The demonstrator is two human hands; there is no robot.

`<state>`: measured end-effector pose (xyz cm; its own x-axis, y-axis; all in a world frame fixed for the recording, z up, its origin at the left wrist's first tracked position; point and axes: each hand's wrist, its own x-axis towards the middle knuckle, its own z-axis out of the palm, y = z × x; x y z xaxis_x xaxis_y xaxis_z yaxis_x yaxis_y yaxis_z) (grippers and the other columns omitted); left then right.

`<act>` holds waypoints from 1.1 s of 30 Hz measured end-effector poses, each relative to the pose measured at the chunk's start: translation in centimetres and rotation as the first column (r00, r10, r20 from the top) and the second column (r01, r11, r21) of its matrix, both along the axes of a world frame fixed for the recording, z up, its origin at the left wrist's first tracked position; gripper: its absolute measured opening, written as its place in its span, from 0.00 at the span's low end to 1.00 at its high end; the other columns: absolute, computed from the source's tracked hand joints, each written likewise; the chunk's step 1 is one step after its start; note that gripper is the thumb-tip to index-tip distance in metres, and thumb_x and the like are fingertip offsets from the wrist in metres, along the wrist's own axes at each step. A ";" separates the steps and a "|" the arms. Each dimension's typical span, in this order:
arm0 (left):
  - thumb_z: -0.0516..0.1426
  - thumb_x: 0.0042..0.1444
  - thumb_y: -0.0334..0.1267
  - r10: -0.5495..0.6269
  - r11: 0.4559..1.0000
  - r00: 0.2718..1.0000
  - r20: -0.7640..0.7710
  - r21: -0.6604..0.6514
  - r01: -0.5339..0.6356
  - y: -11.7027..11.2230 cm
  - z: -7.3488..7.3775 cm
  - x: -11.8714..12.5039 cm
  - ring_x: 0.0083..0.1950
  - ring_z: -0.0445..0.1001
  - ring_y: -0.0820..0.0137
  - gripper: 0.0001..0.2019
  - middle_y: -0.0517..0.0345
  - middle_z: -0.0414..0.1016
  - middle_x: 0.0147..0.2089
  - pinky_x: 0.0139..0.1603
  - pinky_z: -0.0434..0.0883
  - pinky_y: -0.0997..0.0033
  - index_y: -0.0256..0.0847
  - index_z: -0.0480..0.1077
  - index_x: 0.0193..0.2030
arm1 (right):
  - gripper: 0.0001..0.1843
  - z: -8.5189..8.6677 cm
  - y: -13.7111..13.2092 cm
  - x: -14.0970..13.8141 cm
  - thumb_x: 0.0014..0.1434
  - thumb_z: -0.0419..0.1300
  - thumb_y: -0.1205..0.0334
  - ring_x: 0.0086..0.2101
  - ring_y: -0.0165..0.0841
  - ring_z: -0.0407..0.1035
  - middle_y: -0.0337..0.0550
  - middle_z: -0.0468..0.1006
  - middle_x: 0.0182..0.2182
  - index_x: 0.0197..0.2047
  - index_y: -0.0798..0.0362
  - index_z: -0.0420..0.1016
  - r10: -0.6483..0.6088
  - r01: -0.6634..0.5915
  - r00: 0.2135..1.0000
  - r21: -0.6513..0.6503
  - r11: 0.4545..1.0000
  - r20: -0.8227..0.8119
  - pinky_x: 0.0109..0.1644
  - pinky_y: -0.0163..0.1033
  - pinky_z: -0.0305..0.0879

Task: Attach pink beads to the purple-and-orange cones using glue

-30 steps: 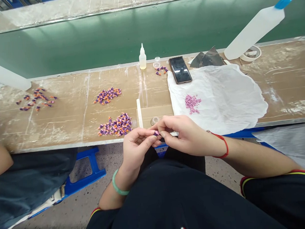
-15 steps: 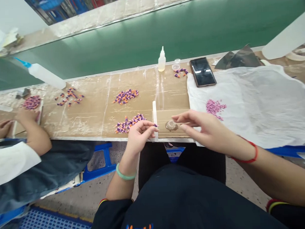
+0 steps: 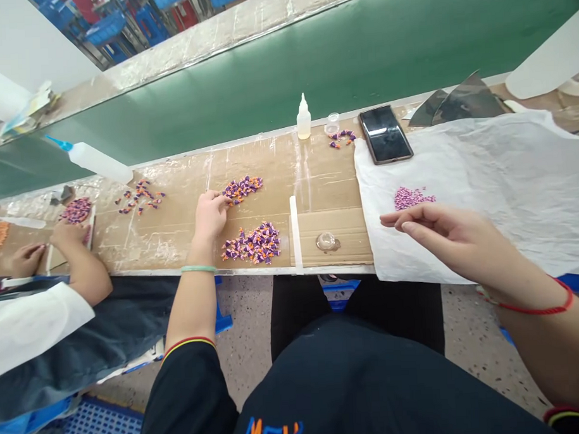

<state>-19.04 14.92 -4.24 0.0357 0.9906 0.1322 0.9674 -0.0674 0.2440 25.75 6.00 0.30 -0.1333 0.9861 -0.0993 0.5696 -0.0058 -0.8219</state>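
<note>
My left hand reaches out to the far heap of small purple and orange pieces. Its fingertips are curled in a pinch at the heap's left edge, and what they grip is too small to see. A second, larger heap of the same pieces lies just right of my wrist. My right hand hovers over the white sheet, just below a small pile of pink beads. Its fingers are pressed together and point left; I cannot make out what is between them.
A white strip and a small clear dish lie on the cardboard in front of me. A glue bottle, a clear cup and a phone stand by the green belt. A co-worker's hands work at the left.
My hands have parted. The left moved forward from the near edge to the far heap. The right swung right, away from the dish, to the white sheet by the pink beads.
</note>
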 end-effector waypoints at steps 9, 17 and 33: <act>0.52 0.59 0.30 -0.143 0.985 0.979 -0.146 -0.118 0.126 0.7 0.4 0.6 0.51 0.67 0.52 0.07 0.40 0.74 0.45 0.59 0.62 0.53 0.38 0.71 0.36 | 0.14 0.1 -0.3 1.8 0.57 0.59 0.47 0.50 0.49 0.76 0.52 0.84 0.44 0.33 0.49 0.77 -0.155 0.155 0.986 0.002 0.988 -0.057 0.56 0.60 0.70; 0.59 0.57 0.33 0.141 0.978 0.861 0.488 0.069 -0.198 -2.0 1.4 3.2 0.37 0.71 0.67 0.09 0.58 0.74 0.37 0.46 0.71 0.65 0.39 0.73 0.45 | 0.08 -0.3 -0.8 3.8 0.60 0.60 0.56 0.47 0.41 0.77 0.53 0.83 0.44 0.36 0.53 0.74 -0.287 0.310 0.934 0.082 0.947 -0.215 0.56 0.52 0.71; 0.70 0.48 0.40 0.362 0.859 -0.086 0.928 -0.296 0.417 -10.5 4.5 19.9 0.34 0.65 0.72 0.11 0.55 0.67 0.37 0.30 0.68 0.74 0.40 0.74 0.32 | 0.09 -7.0 0.0 4.4 0.61 0.56 0.68 0.40 0.45 0.66 0.52 0.77 0.35 0.34 0.52 0.77 -0.096 -0.076 0.916 0.402 0.913 0.391 0.49 0.53 0.65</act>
<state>0.83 4.40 0.25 0.2903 0.9119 -0.2901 -0.3322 0.3804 0.8631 30.10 5.98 -6.68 -0.1576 0.9522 0.2618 0.8465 0.2667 -0.4607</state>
